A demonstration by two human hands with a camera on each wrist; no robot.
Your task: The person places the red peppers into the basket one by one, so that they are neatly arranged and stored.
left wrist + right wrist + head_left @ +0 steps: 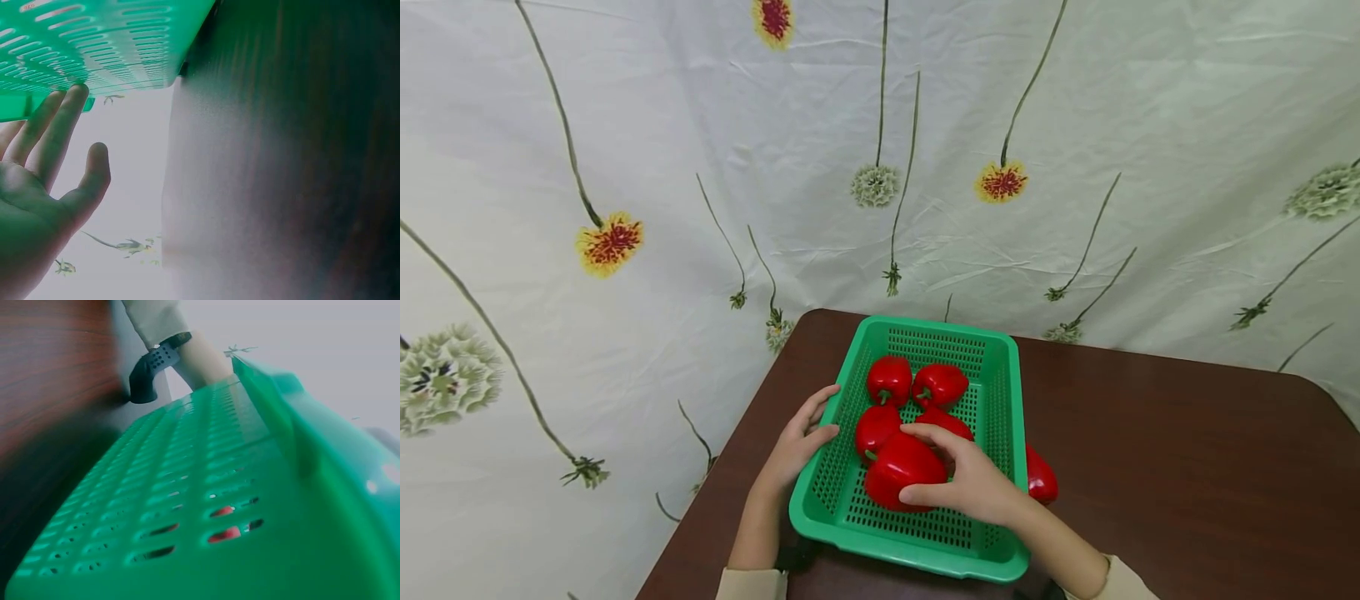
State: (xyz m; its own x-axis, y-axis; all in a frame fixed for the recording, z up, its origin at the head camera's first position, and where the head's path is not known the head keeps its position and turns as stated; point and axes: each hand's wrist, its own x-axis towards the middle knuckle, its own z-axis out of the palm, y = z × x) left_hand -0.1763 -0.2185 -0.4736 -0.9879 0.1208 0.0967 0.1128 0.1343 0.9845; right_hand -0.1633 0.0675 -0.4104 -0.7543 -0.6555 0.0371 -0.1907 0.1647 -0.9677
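In the head view a green plastic basket [981, 567] with slotted walls stands on the table. My right hand [973, 483] reaches over its right side and holds a red bell pepper [901, 473], thumb on the near side and fingers on the far side. Behind that one, several more red bell peppers [889, 379] lie in the basket. My left hand [797, 442] is at the basket's left rim; in the left wrist view its fingers [53, 134] are nearly straight, tips against the slotted wall. The basket wall hides my right hand in the right wrist view.
Another red bell pepper [1041, 477] lies on the table outside the basket's right wall. The dark brown table [1165, 450] extends to the right. A white flower-print cloth [820, 125] hangs behind the table and along its left side.
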